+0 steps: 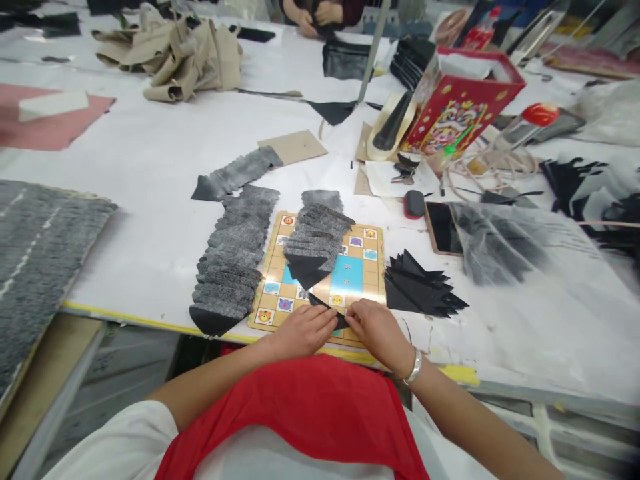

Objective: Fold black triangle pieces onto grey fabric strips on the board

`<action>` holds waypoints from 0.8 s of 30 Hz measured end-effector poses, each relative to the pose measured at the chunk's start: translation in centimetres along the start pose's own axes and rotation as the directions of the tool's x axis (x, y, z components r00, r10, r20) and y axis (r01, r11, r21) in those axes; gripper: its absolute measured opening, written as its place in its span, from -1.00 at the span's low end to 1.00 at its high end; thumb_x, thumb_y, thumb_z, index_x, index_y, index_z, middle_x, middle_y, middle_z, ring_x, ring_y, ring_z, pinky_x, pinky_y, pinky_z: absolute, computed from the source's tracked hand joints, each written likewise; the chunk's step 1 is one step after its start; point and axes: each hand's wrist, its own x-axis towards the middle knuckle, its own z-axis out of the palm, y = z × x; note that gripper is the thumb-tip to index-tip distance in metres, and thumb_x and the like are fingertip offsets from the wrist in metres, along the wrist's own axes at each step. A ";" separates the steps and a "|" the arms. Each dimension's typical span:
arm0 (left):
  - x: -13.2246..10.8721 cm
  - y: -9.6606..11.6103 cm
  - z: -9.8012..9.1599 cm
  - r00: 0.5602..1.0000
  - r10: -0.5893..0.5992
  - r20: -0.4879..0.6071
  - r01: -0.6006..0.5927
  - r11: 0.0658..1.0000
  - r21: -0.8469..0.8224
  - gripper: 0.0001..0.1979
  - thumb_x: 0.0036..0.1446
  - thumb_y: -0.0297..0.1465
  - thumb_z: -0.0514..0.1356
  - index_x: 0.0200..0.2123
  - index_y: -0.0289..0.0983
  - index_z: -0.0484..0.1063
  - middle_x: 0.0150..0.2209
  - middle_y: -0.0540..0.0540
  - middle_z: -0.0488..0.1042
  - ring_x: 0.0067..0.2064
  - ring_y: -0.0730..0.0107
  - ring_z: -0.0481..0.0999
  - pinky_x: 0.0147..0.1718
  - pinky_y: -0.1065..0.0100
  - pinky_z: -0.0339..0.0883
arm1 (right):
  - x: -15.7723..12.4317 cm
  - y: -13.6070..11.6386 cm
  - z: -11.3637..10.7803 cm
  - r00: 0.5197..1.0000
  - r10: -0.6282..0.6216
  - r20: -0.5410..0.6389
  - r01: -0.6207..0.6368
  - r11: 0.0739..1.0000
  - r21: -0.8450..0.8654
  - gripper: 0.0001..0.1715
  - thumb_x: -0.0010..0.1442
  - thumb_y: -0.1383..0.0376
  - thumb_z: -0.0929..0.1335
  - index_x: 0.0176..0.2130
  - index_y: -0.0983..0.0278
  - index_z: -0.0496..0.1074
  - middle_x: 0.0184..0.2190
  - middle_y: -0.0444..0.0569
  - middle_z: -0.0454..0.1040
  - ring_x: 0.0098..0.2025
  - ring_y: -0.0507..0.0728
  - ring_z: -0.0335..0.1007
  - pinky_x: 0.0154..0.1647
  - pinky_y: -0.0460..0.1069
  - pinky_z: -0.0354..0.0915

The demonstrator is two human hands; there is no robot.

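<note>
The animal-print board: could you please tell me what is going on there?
A person's left hand and right hand both touch a black piece over the animal-print board. A dark overlapping row lies on the board, a longer row at its left, and a fanned black pile at its right.

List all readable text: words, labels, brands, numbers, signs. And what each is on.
None legible.
Board: small marks on the blue patch, too small to read.
Red box: printed picture, no lettering I can make out.
Red bottle: too blurred to read.
Grey surface, lower left: faint marks, unreadable.
</note>
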 end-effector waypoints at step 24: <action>-0.1 -3.3 -2.5 0.937 -0.340 -0.073 0.343 0.938 0.036 -0.75 0.23 -0.34 0.04 -0.14 -0.36 0.40 -0.15 -0.20 0.46 -0.11 0.21 0.38 -0.12 0.17 0.26 | 10.5 -3.5 -1.0 0.858 -0.514 -0.008 0.468 0.787 -0.401 -0.81 0.24 0.39 0.23 -0.25 0.34 0.43 -0.31 0.10 0.43 -0.26 0.20 0.25 -0.25 0.08 0.08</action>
